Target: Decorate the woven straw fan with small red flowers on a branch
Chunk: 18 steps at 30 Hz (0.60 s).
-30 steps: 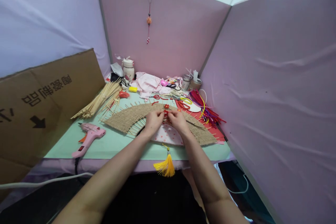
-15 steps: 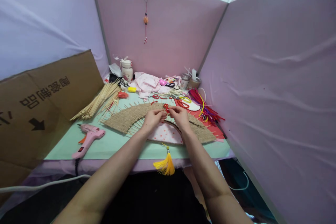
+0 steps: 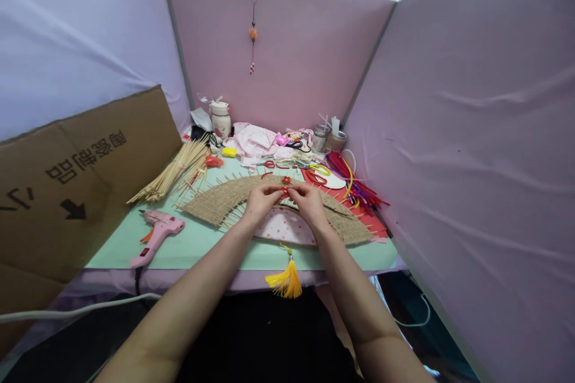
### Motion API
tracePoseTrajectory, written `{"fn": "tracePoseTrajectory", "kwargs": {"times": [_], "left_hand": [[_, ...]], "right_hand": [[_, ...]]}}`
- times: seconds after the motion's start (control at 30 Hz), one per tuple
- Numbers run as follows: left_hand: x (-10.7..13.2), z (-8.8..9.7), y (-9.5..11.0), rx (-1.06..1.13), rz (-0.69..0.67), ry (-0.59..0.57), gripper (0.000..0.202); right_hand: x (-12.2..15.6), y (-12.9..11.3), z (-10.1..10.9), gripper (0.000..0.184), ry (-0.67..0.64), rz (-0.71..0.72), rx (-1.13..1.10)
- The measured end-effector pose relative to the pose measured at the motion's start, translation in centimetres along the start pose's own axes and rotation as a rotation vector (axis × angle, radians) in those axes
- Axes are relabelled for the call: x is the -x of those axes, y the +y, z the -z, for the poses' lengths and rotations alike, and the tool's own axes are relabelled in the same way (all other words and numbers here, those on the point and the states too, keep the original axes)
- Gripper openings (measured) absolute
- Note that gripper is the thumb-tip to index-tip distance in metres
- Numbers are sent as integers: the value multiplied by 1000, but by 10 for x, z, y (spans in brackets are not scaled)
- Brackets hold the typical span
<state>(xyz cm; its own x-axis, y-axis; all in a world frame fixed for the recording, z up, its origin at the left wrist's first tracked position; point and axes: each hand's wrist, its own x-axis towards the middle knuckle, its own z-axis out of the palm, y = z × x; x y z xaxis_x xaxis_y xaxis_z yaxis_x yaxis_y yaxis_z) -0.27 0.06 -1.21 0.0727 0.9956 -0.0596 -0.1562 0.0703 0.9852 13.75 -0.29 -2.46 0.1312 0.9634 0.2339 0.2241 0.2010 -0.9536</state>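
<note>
A fan-shaped piece of woven straw-coloured cord on thin sticks [image 3: 220, 203] lies across the table. Over its middle, my left hand [image 3: 262, 200] and my right hand [image 3: 308, 200] meet with fingertips pinched. Between them is a small red flower-like piece [image 3: 285, 191], partly hidden by the fingers. Just beyond it, another red flower-like piece [image 3: 286, 179] rests on the fan's upper part. Below my hands is the fan's white panel with pink dots [image 3: 285, 226], edged in dark trim. From its bottom a yellow tassel [image 3: 286, 281] hangs over the table's front edge.
A pink glue gun [image 3: 157, 236] lies at left, beside a cardboard sheet [image 3: 112, 161]. Bamboo sticks [image 3: 173, 170] are heaped behind it. Scissors [image 3: 318, 170], pink cloth [image 3: 254, 140] and a white bottle [image 3: 220, 119] sit at the back. Fuzzy coloured stems [image 3: 354, 185] lie at right.
Both hands have drawn slightly nearer to me with the small red piece between them. The red piece on the fan now shows beyond the fingers. The view has shifted slightly.
</note>
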Motion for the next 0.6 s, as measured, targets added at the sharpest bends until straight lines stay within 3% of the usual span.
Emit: {"fn": "tracePoseTrajectory", "kwargs": {"times": [0.47, 0.6], "left_hand": [[1, 9, -2, -112, -127, -99, 17], [-2, 12, -6, -47, -97, -134, 25]], "right_hand": [[0, -7, 8, 20, -84, -147, -134], [-1, -12, 10, 22, -100, -187, -179]]}}
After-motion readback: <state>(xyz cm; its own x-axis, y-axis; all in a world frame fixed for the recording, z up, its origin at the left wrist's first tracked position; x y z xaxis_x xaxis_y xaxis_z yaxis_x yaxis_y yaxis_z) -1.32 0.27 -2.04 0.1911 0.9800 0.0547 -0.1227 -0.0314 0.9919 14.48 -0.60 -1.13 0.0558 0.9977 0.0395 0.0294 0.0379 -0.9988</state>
